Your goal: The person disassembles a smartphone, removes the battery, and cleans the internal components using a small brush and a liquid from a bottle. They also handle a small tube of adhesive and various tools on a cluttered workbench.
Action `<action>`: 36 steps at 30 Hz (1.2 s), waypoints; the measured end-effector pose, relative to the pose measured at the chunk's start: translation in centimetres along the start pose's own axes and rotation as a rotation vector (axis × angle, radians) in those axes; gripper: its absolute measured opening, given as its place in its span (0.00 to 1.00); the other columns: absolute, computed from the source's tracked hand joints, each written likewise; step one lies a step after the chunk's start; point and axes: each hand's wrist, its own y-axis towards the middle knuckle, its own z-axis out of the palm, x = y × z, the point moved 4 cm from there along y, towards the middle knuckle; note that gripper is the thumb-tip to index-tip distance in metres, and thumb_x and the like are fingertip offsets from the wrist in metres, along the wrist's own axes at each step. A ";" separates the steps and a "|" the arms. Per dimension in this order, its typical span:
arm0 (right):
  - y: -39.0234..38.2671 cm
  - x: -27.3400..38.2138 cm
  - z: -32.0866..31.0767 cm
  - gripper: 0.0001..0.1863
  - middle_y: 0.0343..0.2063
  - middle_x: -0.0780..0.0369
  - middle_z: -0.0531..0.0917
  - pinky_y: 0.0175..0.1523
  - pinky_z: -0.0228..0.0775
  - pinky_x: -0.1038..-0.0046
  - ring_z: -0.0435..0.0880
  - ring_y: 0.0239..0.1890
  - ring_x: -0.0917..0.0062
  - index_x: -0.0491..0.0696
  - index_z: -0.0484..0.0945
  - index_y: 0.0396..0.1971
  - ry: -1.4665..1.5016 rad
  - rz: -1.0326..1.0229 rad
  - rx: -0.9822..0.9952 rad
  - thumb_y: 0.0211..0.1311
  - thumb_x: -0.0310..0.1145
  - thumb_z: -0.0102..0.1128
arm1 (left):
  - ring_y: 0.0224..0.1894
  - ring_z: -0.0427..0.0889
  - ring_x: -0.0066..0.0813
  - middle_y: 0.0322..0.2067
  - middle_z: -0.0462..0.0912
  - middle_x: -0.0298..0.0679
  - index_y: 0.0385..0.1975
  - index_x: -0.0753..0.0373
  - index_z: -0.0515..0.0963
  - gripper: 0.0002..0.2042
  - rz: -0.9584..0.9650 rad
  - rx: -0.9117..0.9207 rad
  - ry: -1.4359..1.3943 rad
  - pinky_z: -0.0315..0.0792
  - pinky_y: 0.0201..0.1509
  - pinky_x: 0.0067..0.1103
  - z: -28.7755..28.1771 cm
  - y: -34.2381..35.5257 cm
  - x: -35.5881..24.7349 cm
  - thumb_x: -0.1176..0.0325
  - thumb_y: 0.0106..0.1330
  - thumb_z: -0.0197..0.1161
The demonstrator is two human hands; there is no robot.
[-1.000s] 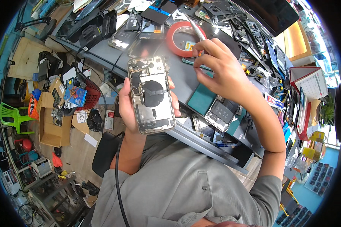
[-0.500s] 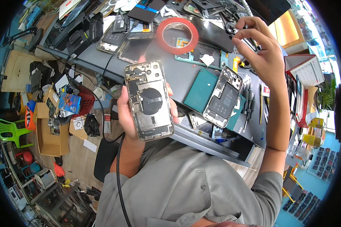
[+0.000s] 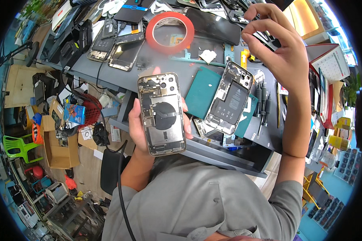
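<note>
My left hand (image 3: pixel 138 134) holds a phone with its back cover off (image 3: pixel 163 140) over the desk's front edge, its inside facing up. A round black coil sits in the middle of it, with camera lenses at the top right corner. My right hand (image 3: pixel 285 54) is raised above the desk's right side, thumb and forefinger tips together in a pinch; whatever lies between them is too small to make out. Below that hand, a second opened phone (image 3: pixel 231 100) with a black battery rests tilted on a green pad (image 3: pixel 203 92).
A red tape roll (image 3: pixel 149 34) lies among phone parts at the back. Several screwdrivers (image 3: pixel 263 98) are right of the second phone. Under the desktop an open drawer (image 3: pixel 245 154) holds parts. A black cable (image 3: pixel 120 193) hangs at my left; a desk calendar (image 3: pixel 330 64) stands at the right.
My view has shifted, so the desk items sit further left and higher. The phone stays in my left hand, a little lower in view. My right hand keeps its raised pinch.
</note>
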 end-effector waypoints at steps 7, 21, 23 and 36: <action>0.3 1.6 -0.9 0.06 0.44 0.59 0.84 0.56 0.78 0.69 0.85 0.49 0.71 0.41 0.86 0.32 0.058 -0.024 0.012 0.57 0.25 0.75 | 0.34 0.89 0.60 0.51 0.76 0.65 0.87 0.43 0.38 0.38 0.022 0.047 0.078 0.89 0.34 0.51 -0.1 0.3 0.0 0.38 0.84 0.37; -0.3 1.1 2.4 0.06 0.53 0.60 0.83 0.65 0.75 0.68 0.85 0.56 0.69 0.41 0.86 0.37 -0.030 -0.082 0.089 0.60 0.24 0.73 | 0.37 0.88 0.58 0.51 0.77 0.62 0.86 0.46 0.44 0.36 0.067 0.059 0.025 0.87 0.36 0.48 -0.6 0.0 -1.0 0.37 0.84 0.35; -0.4 1.1 3.9 0.07 0.52 0.59 0.83 0.64 0.76 0.67 0.85 0.56 0.67 0.42 0.86 0.37 0.025 -0.126 0.145 0.59 0.23 0.73 | 0.37 0.88 0.58 0.52 0.77 0.61 0.86 0.45 0.43 0.36 0.079 0.046 0.024 0.87 0.36 0.49 -0.6 -0.1 -0.9 0.37 0.84 0.35; 2.9 3.8 14.7 0.05 0.47 0.63 0.80 0.58 0.74 0.62 0.79 0.53 0.63 0.46 0.86 0.28 0.039 -0.476 0.239 0.52 0.25 0.74 | 0.35 0.89 0.52 0.52 0.77 0.59 0.86 0.41 0.42 0.38 0.552 -0.143 0.145 0.91 0.35 0.49 -1.1 -1.4 -2.8 0.32 0.82 0.33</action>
